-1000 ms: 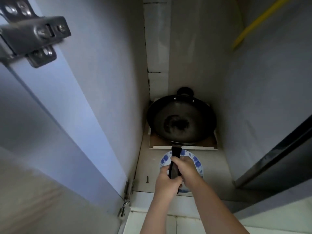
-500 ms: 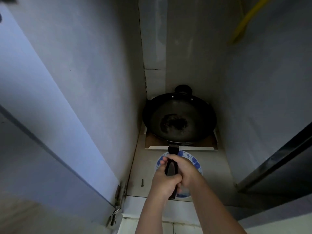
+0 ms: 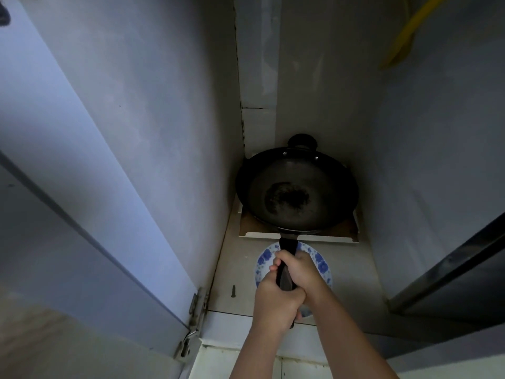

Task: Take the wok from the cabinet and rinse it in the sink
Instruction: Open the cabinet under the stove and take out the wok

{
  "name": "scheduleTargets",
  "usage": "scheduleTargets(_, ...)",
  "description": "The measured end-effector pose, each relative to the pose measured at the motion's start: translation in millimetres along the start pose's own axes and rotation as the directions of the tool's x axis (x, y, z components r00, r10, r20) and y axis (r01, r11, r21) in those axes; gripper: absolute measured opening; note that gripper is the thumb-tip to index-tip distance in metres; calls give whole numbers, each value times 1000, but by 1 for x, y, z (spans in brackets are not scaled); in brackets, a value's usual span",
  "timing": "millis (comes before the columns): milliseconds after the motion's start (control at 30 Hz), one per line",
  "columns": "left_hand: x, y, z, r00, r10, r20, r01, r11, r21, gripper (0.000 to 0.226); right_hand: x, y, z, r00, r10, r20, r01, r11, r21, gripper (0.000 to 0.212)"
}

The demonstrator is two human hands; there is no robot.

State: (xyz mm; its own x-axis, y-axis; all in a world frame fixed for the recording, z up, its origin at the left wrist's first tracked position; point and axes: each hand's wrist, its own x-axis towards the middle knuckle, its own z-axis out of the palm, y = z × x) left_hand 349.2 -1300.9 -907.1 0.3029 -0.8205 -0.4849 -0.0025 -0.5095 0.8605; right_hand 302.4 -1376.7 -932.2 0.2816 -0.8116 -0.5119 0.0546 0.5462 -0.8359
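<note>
One wok (image 3: 296, 192), with two handles: one long handle (image 3: 287, 246), one loop handle (image 3: 302, 140). Two hands: left hand (image 3: 276, 302), right hand (image 3: 303, 269). One blue-patterned plate (image 3: 319, 259). One flat board (image 3: 351, 231). One loose screw (image 3: 233, 291). One yellow tube (image 3: 410, 28). Two doors: left door (image 3: 68, 187), right door (image 3: 451, 269). One hinge (image 3: 191, 333).

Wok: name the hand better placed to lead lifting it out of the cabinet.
Right, probably. Both hands grip the handle, but the right hand sits nearer the wok; the left hand holds the handle's end.
</note>
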Motion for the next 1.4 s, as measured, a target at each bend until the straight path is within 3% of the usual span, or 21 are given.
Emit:
scheduleTargets(467,-30,15,-4,998,56,-36,-59,996,-70,17,-34,-25,11,997,-74,12,75,993,-88,31)
scheduleTargets(733,-67,33,-19,1000,19,-3,-20,994,-105,16,-70,-43,25,999,-19,-34,12,984,-178,29)
scheduleTargets(933,-97,47,-22,999,-2,44,5,998,-62,15,-100,-53,26,999,31,-36,-34,994,-104,32)
scheduleTargets(1133,-152,91,-30,993,-95,72,98,994,-37,13,-151,-80,29,989,101,-106,-117,981,-154,33)
scheduleTargets(1267,-195,127,-38,978,-185,93,188,982,-31,9,-200,-113,40,974,202,-100,-212,972,-100,34)
scheduleTargets(1400,-242,161,-45,953,-285,103,290,956,-43,10,-252,-149,49,955,269,-126,-288,941,-175,36)
